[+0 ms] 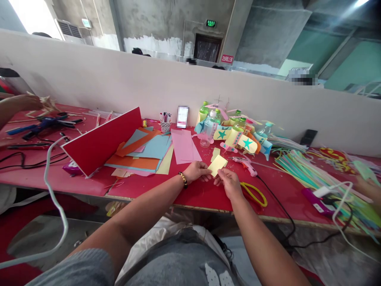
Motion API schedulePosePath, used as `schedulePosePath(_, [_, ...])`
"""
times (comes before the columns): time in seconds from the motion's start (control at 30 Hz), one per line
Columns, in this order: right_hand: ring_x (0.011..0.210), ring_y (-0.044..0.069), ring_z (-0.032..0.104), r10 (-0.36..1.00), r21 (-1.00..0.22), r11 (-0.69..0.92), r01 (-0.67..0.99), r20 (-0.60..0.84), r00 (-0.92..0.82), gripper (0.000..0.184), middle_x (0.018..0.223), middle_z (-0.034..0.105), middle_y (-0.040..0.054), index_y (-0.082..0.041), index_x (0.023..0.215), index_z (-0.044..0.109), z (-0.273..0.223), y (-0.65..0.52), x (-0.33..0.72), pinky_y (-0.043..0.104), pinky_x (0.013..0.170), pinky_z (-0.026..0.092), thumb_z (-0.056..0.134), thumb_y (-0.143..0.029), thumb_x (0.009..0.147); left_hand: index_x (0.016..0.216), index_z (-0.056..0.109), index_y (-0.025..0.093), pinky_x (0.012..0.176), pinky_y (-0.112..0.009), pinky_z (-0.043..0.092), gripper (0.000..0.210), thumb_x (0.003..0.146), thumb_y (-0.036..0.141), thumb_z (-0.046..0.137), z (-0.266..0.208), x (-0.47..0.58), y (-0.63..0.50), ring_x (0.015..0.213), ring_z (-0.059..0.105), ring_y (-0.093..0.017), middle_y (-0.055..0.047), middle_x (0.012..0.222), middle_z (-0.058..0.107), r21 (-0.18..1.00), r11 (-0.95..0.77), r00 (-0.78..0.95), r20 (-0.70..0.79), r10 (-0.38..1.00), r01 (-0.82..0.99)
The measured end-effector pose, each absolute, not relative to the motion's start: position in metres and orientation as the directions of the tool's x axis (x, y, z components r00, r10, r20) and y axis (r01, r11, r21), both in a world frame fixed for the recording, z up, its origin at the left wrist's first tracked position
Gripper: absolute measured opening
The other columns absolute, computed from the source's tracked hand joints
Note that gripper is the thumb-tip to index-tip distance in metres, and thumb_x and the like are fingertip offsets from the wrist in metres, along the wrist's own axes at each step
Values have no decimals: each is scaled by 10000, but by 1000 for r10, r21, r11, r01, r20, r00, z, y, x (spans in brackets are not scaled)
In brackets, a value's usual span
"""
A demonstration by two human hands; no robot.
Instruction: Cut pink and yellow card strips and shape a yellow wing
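Note:
Between my two hands is a small pale yellow paper piece (218, 165), raised just over the red tabletop. My left hand (197, 171), with a beaded bracelet at the wrist, pinches its left edge. The lower right corner is gripped by my right hand (229, 182). Behind it lies another yellow paper scrap (216, 152). A pink hot glue gun (246, 165) rests to the right of my right hand, and yellow-handled scissors (254, 194) lie close to that wrist. Pink paper sheets (185, 147) are spread beyond my left hand.
Bottles decorated as paper planes (235, 133) crowd the back. Coloured paper (143, 153) is piled left, beside an upright red board (104, 139). A phone (182, 116) and pen cup (165, 126) stand behind. Right are pastel strips (306, 171) and a purple power strip (318, 202). Other people's hands (25, 103) work at both sides.

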State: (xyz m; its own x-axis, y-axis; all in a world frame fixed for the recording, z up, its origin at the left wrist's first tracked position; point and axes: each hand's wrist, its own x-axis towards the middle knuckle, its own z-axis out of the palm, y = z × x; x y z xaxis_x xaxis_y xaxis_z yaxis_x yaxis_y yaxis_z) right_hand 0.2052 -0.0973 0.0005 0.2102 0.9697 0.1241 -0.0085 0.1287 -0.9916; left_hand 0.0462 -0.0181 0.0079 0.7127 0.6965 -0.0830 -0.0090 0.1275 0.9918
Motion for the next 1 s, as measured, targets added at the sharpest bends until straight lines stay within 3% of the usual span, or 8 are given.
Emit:
schedulePosePath(0.33, [428, 137, 567, 945, -981, 165, 102, 187, 270, 291, 559, 645, 21, -165, 662, 635, -1, -96, 205, 246, 413, 443, 692, -448, 699, 766, 549, 132, 552, -231, 494, 326, 696, 410, 704, 9, 47, -20, 607, 649, -138, -71, 727, 689, 1000, -15, 707, -7, 708, 25])
schedulePosePath(0.5, [719, 181, 648, 892, -950, 230, 213, 293, 344, 355, 885, 708, 44, -207, 1013, 620, -6, -91, 211, 275, 594, 504, 644, -427, 736, 615, 510, 152, 499, -201, 390, 212, 684, 282, 663, 7, 43, -15, 530, 556, -108, 7, 564, 594, 962, -228, 668, 70, 741, 153])
schedulePosePath(0.73, [680, 213, 593, 855, -830, 164, 533, 389, 343, 172, 710, 669, 37, -188, 774, 666, -11, -91, 215, 332, 686, 459, 624, -347, 725, 627, 571, 159, 545, -226, 296, 100, 677, 230, 620, 9, 34, -2, 577, 430, -100, 38, 594, 516, 802, -488, 558, 243, 794, 346])
schedulePosePath(1.0, [715, 224, 615, 856, -707, 127, 696, 432, 282, 234, 827, 700, 74, -193, 906, 685, -16, -87, 211, 349, 712, 471, 544, -228, 722, 666, 631, 159, 552, -230, 295, 122, 701, 275, 640, 3, 32, 2, 582, 459, -108, 23, 629, 583, 707, -565, 614, 232, 754, 426])
